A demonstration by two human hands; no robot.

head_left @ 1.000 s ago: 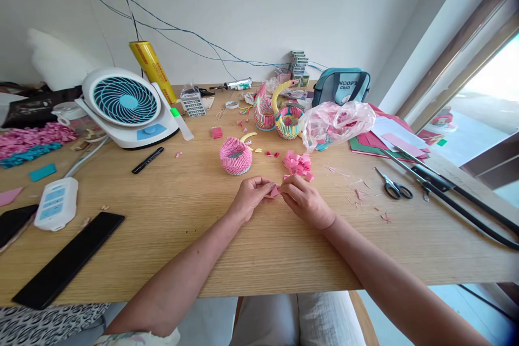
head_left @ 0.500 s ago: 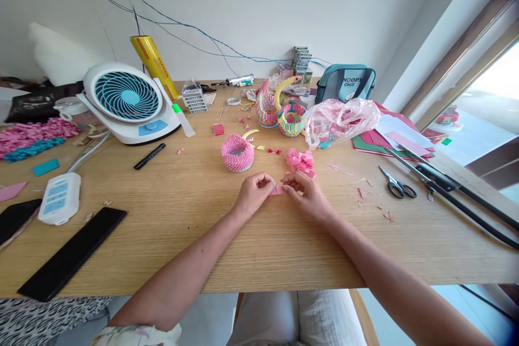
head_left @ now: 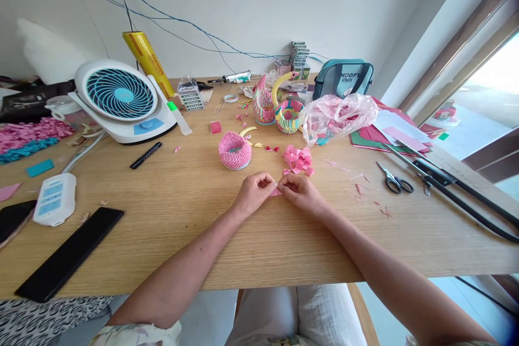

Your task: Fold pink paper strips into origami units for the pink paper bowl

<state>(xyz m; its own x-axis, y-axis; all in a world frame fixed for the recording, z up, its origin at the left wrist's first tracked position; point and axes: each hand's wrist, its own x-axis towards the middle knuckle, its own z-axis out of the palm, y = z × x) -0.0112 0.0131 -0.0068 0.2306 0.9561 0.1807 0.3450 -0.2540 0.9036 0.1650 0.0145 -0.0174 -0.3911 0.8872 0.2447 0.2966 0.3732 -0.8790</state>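
Between my fingertips is a small piece of pink paper (head_left: 275, 192), mostly covered by the fingers. My left hand (head_left: 256, 192) pinches it from the left, and my right hand (head_left: 300, 190) pinches it from the right, with the fingertips nearly meeting. Just beyond my right hand lies a pile of pink paper pieces (head_left: 298, 159). A round pink folded-paper basket (head_left: 235, 151) stands behind my left hand, a curved yellow strip (head_left: 248, 131) at its far right side. Two more folded-paper pieces, a pink one (head_left: 263, 105) and a multicoloured one (head_left: 288, 117), stand farther back.
On the left are a white fan (head_left: 121, 97), a black marker (head_left: 146, 155), a power strip (head_left: 55, 199) and a long black slab (head_left: 71, 254). To the right lie scissors (head_left: 394, 181), a plastic bag (head_left: 339, 118), coloured paper sheets (head_left: 399, 128) and a long black-handled tool (head_left: 458, 189).
My right hand has drawn in toward the left hand, its fingers closing more tightly over the pink paper. The whole view has shifted slightly; the other things stay in place.
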